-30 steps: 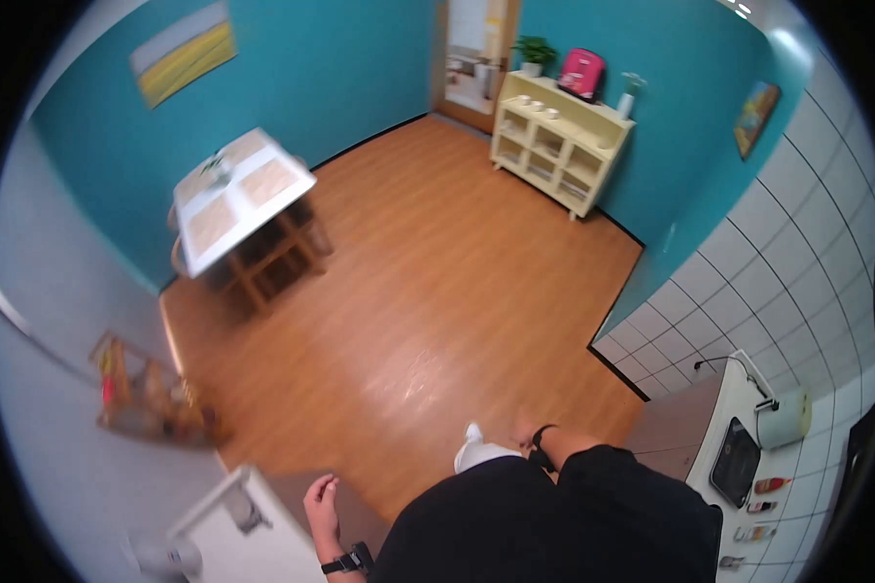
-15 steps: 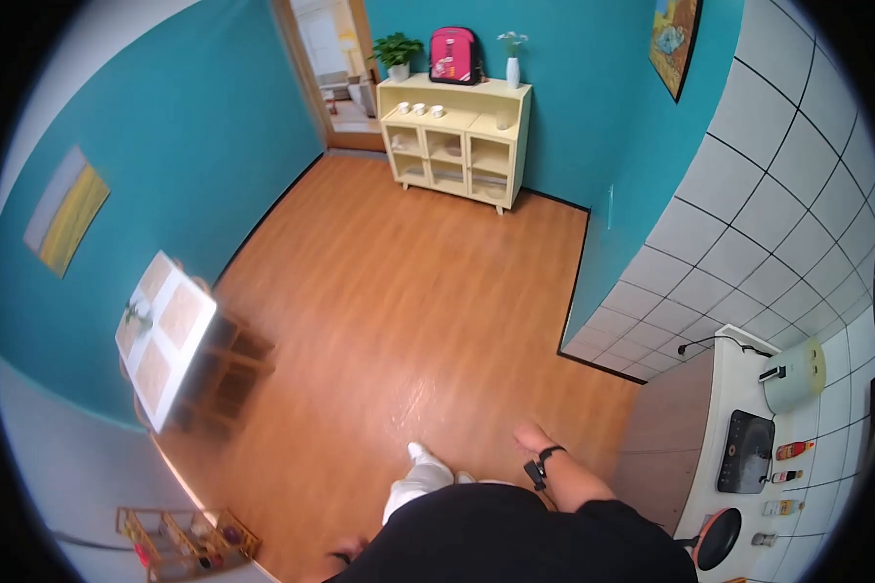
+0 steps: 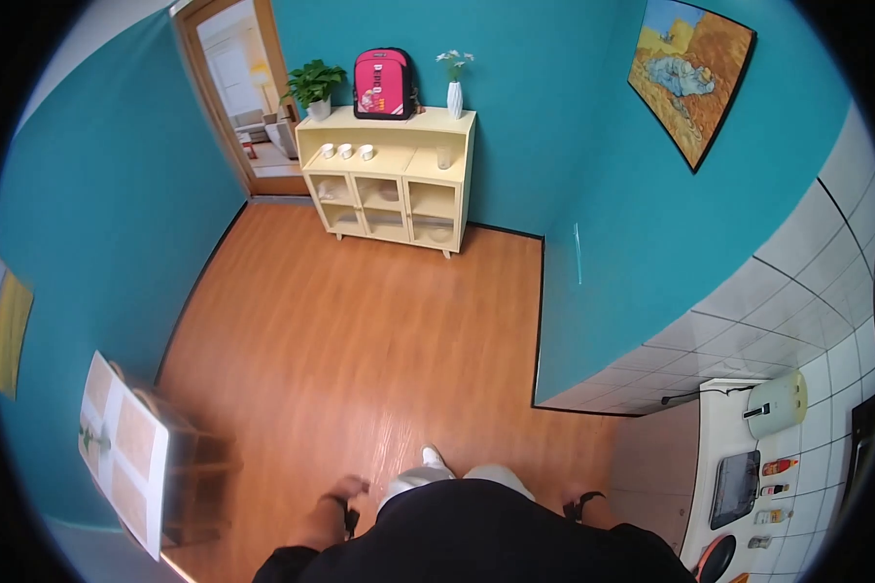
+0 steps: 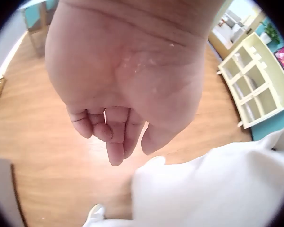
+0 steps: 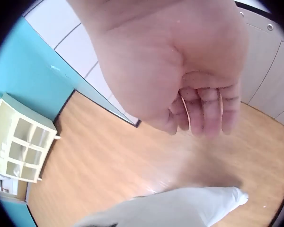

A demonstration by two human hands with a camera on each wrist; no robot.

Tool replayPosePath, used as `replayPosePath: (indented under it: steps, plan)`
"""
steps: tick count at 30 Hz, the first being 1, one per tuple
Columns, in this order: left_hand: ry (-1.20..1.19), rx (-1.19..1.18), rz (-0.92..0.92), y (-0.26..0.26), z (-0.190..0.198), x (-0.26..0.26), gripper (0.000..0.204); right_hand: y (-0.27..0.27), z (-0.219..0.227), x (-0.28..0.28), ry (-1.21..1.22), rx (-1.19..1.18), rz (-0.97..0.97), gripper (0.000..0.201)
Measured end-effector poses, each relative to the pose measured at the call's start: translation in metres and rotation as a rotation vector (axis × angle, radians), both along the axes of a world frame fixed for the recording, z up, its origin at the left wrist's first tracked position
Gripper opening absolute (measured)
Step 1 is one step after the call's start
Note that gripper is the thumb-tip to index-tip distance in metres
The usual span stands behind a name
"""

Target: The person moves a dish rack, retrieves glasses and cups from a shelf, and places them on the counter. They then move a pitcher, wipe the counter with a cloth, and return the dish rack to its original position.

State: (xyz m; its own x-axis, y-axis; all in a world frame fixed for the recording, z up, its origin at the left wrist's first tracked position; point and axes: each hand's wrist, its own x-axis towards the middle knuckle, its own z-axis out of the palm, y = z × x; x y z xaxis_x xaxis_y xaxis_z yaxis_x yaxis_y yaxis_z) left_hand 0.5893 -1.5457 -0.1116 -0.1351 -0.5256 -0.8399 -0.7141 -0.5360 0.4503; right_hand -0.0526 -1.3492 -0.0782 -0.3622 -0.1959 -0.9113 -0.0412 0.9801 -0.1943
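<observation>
Low in the head view, the left hand [image 3: 350,487] hangs beside the body, blurred, over the wood floor [image 3: 360,321]. The right hand [image 3: 576,497] hangs on the other side, partly hidden by its wristband. In the left wrist view the left hand [image 4: 128,80] shows its palm with loosely bent fingers and holds nothing. The right wrist view shows the right hand [image 5: 180,66] likewise loose and empty, above the light trousers [image 5: 180,205]. Neither hand touches an object.
Ahead stands a cream cabinet [image 3: 389,209] with a pink backpack [image 3: 382,85], near a doorway [image 3: 248,97]. A white table [image 3: 126,452] is at the left. The counter [image 3: 705,447] at the right carries a hob [image 3: 736,489], a pot-like green appliance [image 3: 778,403] and a pan [image 3: 717,559].
The view has swung so the cabinet moved left and the table moved left and lower. The wooden rack has left the view. The left hand swung forward; the right swung back toward the body.
</observation>
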Motion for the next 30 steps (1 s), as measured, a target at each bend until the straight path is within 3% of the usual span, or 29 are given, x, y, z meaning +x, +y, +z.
replayPosePath:
  steps: [2, 3, 4, 6, 7, 8, 10, 11, 13, 14, 15, 16, 17, 18, 19, 21, 22, 23, 24, 25, 26, 27, 29, 30]
  plan:
    - [0.041, -0.142, -0.093, -0.143, -0.001, -0.016, 0.027, -0.065, -0.027, -0.012, -0.108, -0.230, -0.181, 0.020]
    - [0.022, -0.246, -0.096, -0.202, 0.032, -0.038, 0.026, -0.100, -0.030, -0.010, -0.148, -0.342, -0.268, 0.018]
    - [0.120, -0.304, 0.002, -0.258, 0.041, -0.054, 0.024, -0.134, -0.028, -0.009, -0.169, -0.413, -0.329, 0.017]
    - [0.134, -0.435, 0.043, -0.339, 0.134, -0.110, 0.022, -0.205, 0.017, 0.012, -0.139, -0.439, -0.324, 0.013]
    - [0.128, -0.442, 0.029, -0.369, 0.146, -0.122, 0.022, -0.235, 0.021, 0.014, -0.102, -0.454, -0.301, 0.011]
    - [0.209, -0.501, 0.005, -0.400, 0.153, -0.133, 0.024, -0.255, 0.000, 0.009, -0.108, -0.461, -0.312, 0.011]
    - [0.288, -0.563, -0.015, -0.456, 0.150, -0.151, 0.027, -0.289, -0.071, -0.016, -0.168, -0.413, -0.083, 0.011]
    - [0.265, -0.538, -0.012, -0.469, 0.136, -0.154, 0.028, -0.307, -0.057, -0.015, -0.173, -0.419, -0.123, 0.010]
    - [0.160, -0.442, -0.009, -0.484, 0.090, -0.147, 0.029, -0.340, -0.071, -0.038, -0.400, -0.222, -0.301, 0.012]
    - [0.079, -0.366, -0.010, -0.481, 0.049, -0.132, 0.030, -0.346, -0.090, -0.047, -0.407, -0.205, -0.283, 0.012]
    - [0.050, -0.229, 0.009, -0.474, -0.019, -0.101, 0.030, -0.359, -0.112, -0.057, -0.369, -0.112, -0.214, 0.014]
    - [-0.008, -0.154, -0.009, -0.448, 0.014, -0.101, 0.032, -0.387, -0.126, -0.072, -0.330, -0.031, -0.146, 0.022]
    - [-0.101, -0.361, -0.447, -0.410, -0.048, -0.066, 0.033, -0.424, -0.124, -0.088, -0.339, -0.037, -0.132, 0.022]
    - [-0.132, -0.240, -0.490, -0.393, -0.041, -0.054, 0.033, -0.456, -0.124, -0.101, -0.370, 0.026, -0.076, 0.021]
    - [-0.163, -0.087, -0.335, -0.384, -0.022, -0.055, 0.033, -0.487, -0.125, -0.115, -0.404, 0.087, -0.017, 0.021]
    - [-0.216, 0.060, -0.040, -0.382, 0.015, -0.066, 0.033, -0.566, -0.128, -0.144, -0.344, 0.051, 0.203, 0.017]
    - [-0.228, 0.079, 0.039, -0.384, 0.025, -0.071, 0.033, -0.617, -0.132, -0.161, -0.250, -0.054, 0.578, 0.015]
    - [-0.234, 0.088, 0.096, -0.389, 0.033, -0.080, 0.033, -0.674, -0.135, -0.176, 0.000, -0.232, 1.251, 0.014]
    - [-0.234, 0.090, 0.140, -0.396, 0.038, -0.089, 0.033, -0.728, -0.131, -0.182, 0.250, -0.366, 1.592, 0.013]
    - [-0.229, 0.088, 0.179, -0.410, 0.041, -0.099, 0.033, -0.788, -0.127, -0.183, 0.472, -0.509, 1.705, 0.013]
    - [-0.223, 0.086, 0.197, -0.421, 0.037, -0.108, 0.033, -0.850, -0.109, -0.176, 0.378, -0.431, 1.558, 0.014]
    - [-0.214, 0.085, 0.217, -0.435, 0.034, -0.116, 0.033, -0.902, -0.109, -0.166, 0.275, -0.501, 1.229, 0.016]
    - [-0.195, 0.073, 0.218, -0.477, 0.018, -0.131, 0.033, -1.001, -0.027, -0.124, -0.166, -0.572, 0.215, 0.023]
    - [-0.186, 0.066, 0.210, -0.502, 0.010, -0.136, 0.033, -1.047, 0.001, -0.102, -0.231, -0.756, 0.147, 0.020]
